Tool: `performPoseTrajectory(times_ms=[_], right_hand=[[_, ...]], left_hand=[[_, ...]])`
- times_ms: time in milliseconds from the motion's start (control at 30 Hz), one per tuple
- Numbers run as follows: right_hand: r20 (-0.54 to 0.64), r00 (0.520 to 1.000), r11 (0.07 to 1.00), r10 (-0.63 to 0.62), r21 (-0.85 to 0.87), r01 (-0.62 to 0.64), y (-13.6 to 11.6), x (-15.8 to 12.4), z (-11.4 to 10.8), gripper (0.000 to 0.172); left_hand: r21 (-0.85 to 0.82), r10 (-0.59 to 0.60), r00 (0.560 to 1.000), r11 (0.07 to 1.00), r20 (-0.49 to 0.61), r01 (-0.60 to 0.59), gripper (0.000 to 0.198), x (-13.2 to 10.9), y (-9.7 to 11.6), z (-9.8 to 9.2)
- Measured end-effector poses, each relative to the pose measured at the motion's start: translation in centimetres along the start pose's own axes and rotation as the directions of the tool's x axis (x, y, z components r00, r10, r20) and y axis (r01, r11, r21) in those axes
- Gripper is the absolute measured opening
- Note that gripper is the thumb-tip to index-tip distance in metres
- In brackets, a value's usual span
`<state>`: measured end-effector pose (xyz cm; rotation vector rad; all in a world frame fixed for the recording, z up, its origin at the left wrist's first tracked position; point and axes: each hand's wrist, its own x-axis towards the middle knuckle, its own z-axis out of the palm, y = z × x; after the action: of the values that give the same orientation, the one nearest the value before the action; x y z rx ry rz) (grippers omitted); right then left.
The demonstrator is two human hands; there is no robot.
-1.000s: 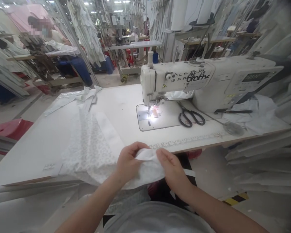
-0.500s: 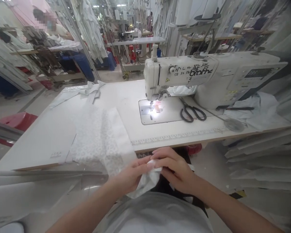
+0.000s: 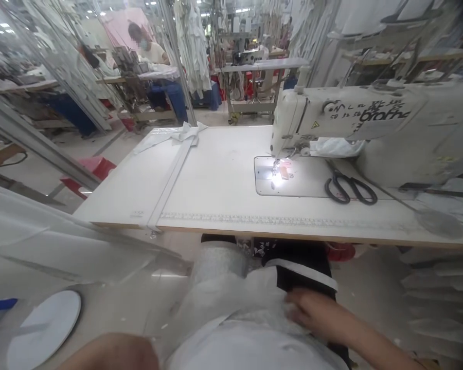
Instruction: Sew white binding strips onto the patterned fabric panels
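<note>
White fabric (image 3: 227,288) with a faint pattern lies across my lap and hangs over my legs. At its right side is my right hand (image 3: 312,313), smeared by motion, fingers curled near the fabric; I cannot make out whether it grips. Low at the left, my left hand (image 3: 113,352) is cut off by the picture edge, its fingers hidden. In front stands a white sewing machine (image 3: 332,110), its lamp lit over the needle plate (image 3: 301,182). Black-handled scissors (image 3: 349,187) lie beside the plate.
The white table (image 3: 216,174) carries a printed ruler (image 3: 254,219) along its front edge. A long pale strip (image 3: 173,177) crosses its left part, with fabric scraps (image 3: 187,133) at the far end. A round white stool (image 3: 44,329) stands lower left. Another person (image 3: 150,49) sits far back.
My hands have parted from the piece they held together. The patterned fabric has come off the table onto my lap, baring the pale strip. The view has turned left.
</note>
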<state>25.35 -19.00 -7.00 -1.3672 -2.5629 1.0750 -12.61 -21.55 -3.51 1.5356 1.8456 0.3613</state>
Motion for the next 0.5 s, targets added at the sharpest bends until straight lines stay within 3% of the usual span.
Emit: performPoseTrajectory(times_ms=[167, 300, 400, 500], right_hand=[[-0.125, 0.99, 0.996, -0.061, 0.056, 0.069, -2.8, 8.3, 0.3, 0.025], [-0.142, 0.99, 0.998, -0.007, 0.053, 0.015, -4.5, 14.8, 3.2, 0.024], [-0.156, 0.988, 0.996, 0.011, 0.088, 0.003, -4.4, 16.4, 4.6, 0.018], [-0.163, 0.985, 0.983, -0.056, 0.162, 0.083, -4.2, 14.6, 3.4, 0.018]], left_hand=[[0.047, 0.089, 0.987, 0.995, -0.132, -0.083, 0.038, 3.2, -1.6, 3.9], [0.072, 0.253, 0.956, 0.967, -0.151, -0.245, 0.032, 6.9, 0.5, 6.2], [0.069, 0.327, 0.937, 0.945, -0.126, -0.32, 0.024, 8.2, 3.4, 6.6], [0.072, 0.316, 0.94, 0.948, -0.131, -0.309, 0.027, 7.7, 5.9, 5.7]])
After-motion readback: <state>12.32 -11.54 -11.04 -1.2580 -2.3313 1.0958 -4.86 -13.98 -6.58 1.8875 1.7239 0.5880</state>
